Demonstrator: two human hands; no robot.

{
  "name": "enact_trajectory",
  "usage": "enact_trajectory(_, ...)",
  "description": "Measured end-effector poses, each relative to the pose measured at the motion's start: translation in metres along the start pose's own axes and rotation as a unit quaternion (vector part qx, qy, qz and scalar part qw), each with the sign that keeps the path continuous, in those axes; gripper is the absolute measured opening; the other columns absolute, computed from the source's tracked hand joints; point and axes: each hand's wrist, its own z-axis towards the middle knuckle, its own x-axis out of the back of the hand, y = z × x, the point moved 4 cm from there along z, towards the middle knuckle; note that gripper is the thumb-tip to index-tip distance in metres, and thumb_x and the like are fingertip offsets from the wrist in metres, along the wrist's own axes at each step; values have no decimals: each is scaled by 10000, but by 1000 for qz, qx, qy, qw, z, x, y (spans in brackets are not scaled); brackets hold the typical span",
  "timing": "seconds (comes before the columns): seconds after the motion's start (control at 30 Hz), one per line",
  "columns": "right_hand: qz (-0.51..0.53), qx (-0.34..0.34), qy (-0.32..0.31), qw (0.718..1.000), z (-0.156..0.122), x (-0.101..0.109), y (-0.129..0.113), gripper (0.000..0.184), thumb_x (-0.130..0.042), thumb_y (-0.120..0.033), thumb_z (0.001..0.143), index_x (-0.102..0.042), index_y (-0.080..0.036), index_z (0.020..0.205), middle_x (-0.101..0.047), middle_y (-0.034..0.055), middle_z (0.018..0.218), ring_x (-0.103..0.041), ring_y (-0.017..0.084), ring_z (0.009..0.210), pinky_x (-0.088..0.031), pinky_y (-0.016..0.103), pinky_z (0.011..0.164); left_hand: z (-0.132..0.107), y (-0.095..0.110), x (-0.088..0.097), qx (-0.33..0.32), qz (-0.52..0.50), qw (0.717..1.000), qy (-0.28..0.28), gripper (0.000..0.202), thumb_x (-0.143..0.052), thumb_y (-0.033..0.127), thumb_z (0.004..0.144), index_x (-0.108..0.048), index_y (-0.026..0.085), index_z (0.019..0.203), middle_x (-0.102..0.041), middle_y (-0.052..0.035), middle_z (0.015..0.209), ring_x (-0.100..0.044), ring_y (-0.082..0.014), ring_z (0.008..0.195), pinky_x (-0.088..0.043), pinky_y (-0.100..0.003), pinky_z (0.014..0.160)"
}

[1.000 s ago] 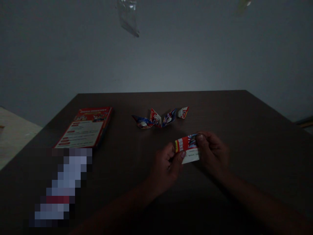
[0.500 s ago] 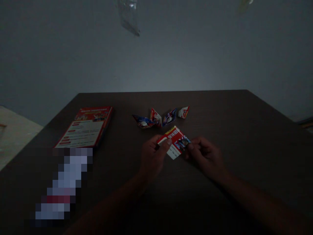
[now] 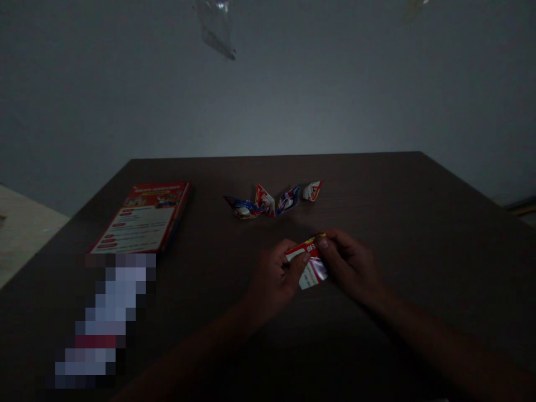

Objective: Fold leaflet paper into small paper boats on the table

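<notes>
A small folded piece of red, white and blue printed paper (image 3: 310, 269) is pinched between both my hands above the dark wooden table (image 3: 419, 223). My left hand (image 3: 274, 279) grips its left edge with thumb on top. My right hand (image 3: 349, 265) holds its upper right edge, fingers curled over the fold. Behind them on the table lie several small folded shapes of the same printed paper (image 3: 272, 201), apart from my hands.
A stack of red and white printed sheets (image 3: 140, 220) lies at the left of the table. A blurred-out object (image 3: 104, 318) sits at the near left. A clear plastic bag (image 3: 215, 30) hangs on the grey wall. The scene is very dim.
The paper has been turned and folded smaller between my hands. Both hands have shifted slightly nearer and to the right since half a second ago.
</notes>
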Motion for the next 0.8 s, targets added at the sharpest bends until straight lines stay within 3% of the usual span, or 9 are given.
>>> enact_trajectory(0.13,-5,7,32,999,-2,0,-2,183,-498,-326,891,-597,-191,819,-573,-30,574,-509,91,477,-386,182,428,-2,5,-2,-16,-2,1000,-11,228,-559,391,828,-562,166,792,-620,11,629,-595,-114,546,-412,-179,463)
enact_trajectory(0.5,50,-17,104,993,-7,1,-3,245,-542,-367,859,-661,-177,761,-520,-32,488,-442,82,417,-359,184,391,-1,6,-4,-21,-55,997,-43,204,-564,367,837,-557,164,819,-619,25,645,-584,-84,548,-415,-153,471)
enact_trajectory(0.8,62,-30,75,995,-3,7,3,245,-513,-377,881,-681,-208,938,-669,4,683,-585,112,556,-453,186,471,-1,2,1,-2,-37,999,-25,236,-567,391,825,-541,158,791,-617,14,633,-581,-102,540,-416,-174,466)
